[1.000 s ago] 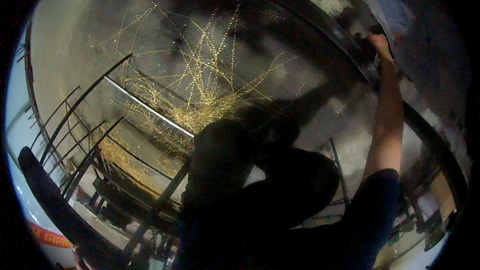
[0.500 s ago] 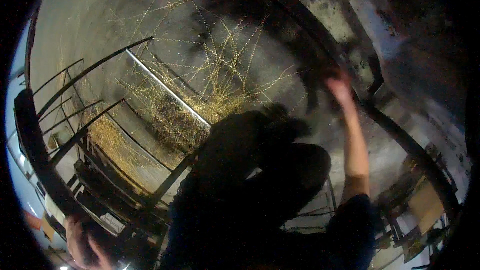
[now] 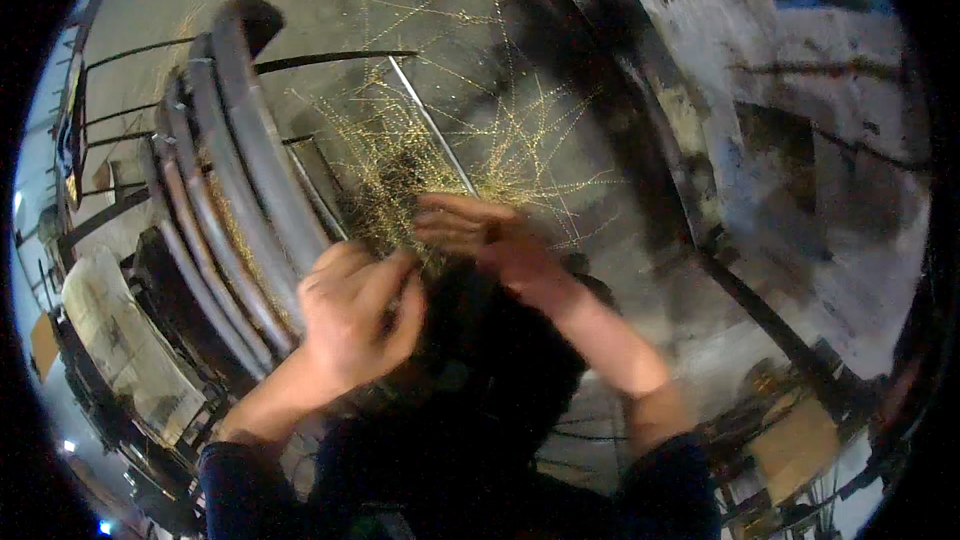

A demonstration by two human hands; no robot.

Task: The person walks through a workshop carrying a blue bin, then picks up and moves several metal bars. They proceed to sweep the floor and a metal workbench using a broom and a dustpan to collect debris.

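Note:
My left hand (image 3: pixel 352 310) is raised in front of me beside several grey metal tubes (image 3: pixel 245 130). Its fingers curl in toward the thumb, and what they hold, if anything, I cannot make out. My right hand (image 3: pixel 485 230) is close by on the right, apart from the left one. Its fingers are stretched out and pointing left, slightly blurred, with nothing visible in them. Below and beyond both hands, golden curled metal shavings (image 3: pixel 395 145) spread over the grey floor. A bright straight rod (image 3: pixel 432 122) stretches across them, its lower end behind my right hand.
Dark rack arms (image 3: pixel 335 60) reach under the tubes on the left. A stained pale sheet (image 3: pixel 130 340) lies on dark stacked pieces at far left. On the right, a dark bar (image 3: pixel 770 310) borders a worn pale surface (image 3: pixel 800 190). Brown cardboard (image 3: pixel 800 445) is at lower right.
Both hands have come together in front of me: the left up from the lower left, the right in from the right. The view has shifted, and the grey tubes now show at left.

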